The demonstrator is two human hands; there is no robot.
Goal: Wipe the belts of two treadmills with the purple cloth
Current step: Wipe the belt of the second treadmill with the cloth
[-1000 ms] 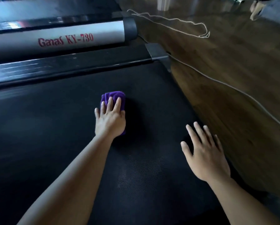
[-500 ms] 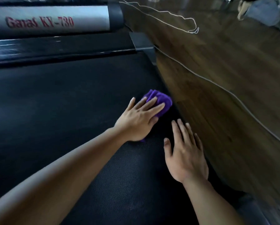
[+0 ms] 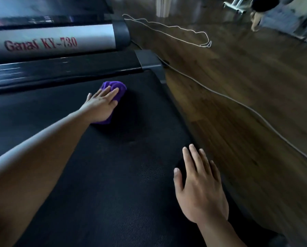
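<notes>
A black treadmill belt (image 3: 113, 175) fills the lower left of the head view. The bunched purple cloth (image 3: 116, 87) lies on the belt near its far side rail. My left hand (image 3: 101, 106) presses flat on the cloth with straight fingers, and most of the cloth is hidden under the palm. My right hand (image 3: 200, 186) rests flat on the belt near its right end, fingers spread, holding nothing. A second treadmill with a silver rail marked "Ganas KY-730" (image 3: 51, 43) stands just beyond the first.
A glossy black side rail (image 3: 60, 72) with a grey end cap (image 3: 149, 60) borders the belt. Wooden floor (image 3: 247, 104) lies to the right, crossed by a grey cable (image 3: 238, 102) and a thin white cord (image 3: 184, 31). A person's legs (image 3: 256, 20) show far right.
My left hand has slid the cloth away from the belt's right end toward the far rail. My right hand has stayed flat on the belt, now farther from the left hand.
</notes>
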